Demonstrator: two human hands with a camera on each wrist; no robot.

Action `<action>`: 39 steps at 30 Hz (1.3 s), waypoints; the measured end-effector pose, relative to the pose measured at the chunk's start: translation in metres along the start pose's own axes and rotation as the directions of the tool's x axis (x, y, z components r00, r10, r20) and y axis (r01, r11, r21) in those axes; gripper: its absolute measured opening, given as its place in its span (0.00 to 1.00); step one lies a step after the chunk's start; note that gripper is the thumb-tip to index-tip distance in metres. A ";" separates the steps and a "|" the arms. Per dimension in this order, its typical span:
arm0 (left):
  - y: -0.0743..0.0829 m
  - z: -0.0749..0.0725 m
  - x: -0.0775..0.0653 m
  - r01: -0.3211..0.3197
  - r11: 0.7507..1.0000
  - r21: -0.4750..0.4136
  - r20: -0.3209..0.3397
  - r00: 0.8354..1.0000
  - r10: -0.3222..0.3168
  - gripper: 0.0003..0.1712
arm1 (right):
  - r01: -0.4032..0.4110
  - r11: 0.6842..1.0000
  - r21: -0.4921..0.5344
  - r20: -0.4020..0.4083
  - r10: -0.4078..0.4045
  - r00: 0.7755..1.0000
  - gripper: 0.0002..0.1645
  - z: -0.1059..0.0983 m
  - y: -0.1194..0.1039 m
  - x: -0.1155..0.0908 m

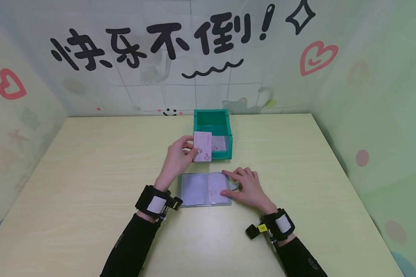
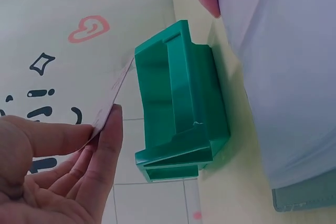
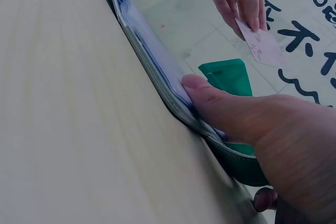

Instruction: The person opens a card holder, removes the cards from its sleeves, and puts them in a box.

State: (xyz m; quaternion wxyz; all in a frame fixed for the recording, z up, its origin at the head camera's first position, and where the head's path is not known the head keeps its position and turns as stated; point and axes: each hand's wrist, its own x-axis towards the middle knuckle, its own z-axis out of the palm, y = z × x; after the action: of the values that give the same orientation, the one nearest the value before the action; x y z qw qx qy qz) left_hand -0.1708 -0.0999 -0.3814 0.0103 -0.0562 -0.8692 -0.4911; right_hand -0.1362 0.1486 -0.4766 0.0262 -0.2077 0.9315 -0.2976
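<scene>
My left hand (image 1: 180, 154) pinches a pink card (image 1: 202, 146) with a small floral print between thumb and fingers. The card stands over the near left part of a green bin (image 1: 230, 134). In the left wrist view the card (image 2: 113, 95) appears nearly edge-on. Below the bin lies an opened card holder (image 1: 194, 188) with clear sleeves and a grey-green cover. My right hand (image 1: 246, 186) rests at its right side, the thumb (image 3: 197, 82) pressing on the sleeves and the index fingertip at the top corner.
Another pink card (image 1: 218, 143) lies in the near part of the bin. The holder's strap (image 1: 234, 186) sticks out under my right hand. Beyond the pale wooden table (image 1: 107, 154) stands a printed backdrop (image 1: 159, 92) with large black characters.
</scene>
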 end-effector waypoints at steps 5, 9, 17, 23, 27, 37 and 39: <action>0.006 0.011 0.008 -0.054 0.997 0.056 -0.048 0.997 0.057 0.26 | 0.002 1.000 0.003 -0.003 -0.002 1.000 0.41 0.000 0.000 0.000; 0.010 0.021 0.015 -0.073 0.993 0.092 -0.070 0.994 0.080 0.27 | 0.006 1.000 0.005 -0.004 -0.006 1.000 0.41 0.000 0.000 -0.001; 0.011 0.039 0.031 -0.105 0.973 0.205 -0.070 0.990 0.122 0.18 | 0.005 1.000 0.004 -0.005 -0.005 1.000 0.40 0.000 0.000 0.000; 0.010 0.050 0.039 -0.120 0.953 0.277 -0.050 0.989 0.139 0.14 | 0.007 1.000 0.010 -0.004 -0.007 1.000 0.40 0.000 0.000 0.000; 0.010 0.053 0.042 -0.113 0.951 0.288 -0.057 0.989 0.134 0.14 | 0.012 1.000 0.011 -0.005 -0.012 1.000 0.40 0.001 0.000 0.000; 0.009 0.059 0.048 -0.131 0.938 0.321 -0.023 0.989 0.146 0.16 | 0.026 1.000 0.014 -0.024 -0.026 0.999 0.40 0.000 -0.001 -0.002; 0.009 0.062 0.049 -0.124 0.932 0.341 0.009 0.992 0.129 0.15 | 0.027 1.000 0.010 -0.023 -0.026 0.999 0.40 -0.001 -0.001 -0.002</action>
State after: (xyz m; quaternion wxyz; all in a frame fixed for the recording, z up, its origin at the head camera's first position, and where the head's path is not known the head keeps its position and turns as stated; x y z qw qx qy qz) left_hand -0.2161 -0.0379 -0.4021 0.0572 -0.1060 -0.9355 -0.3322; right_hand -0.1341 0.1491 -0.4755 0.0125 -0.2164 0.9273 -0.3051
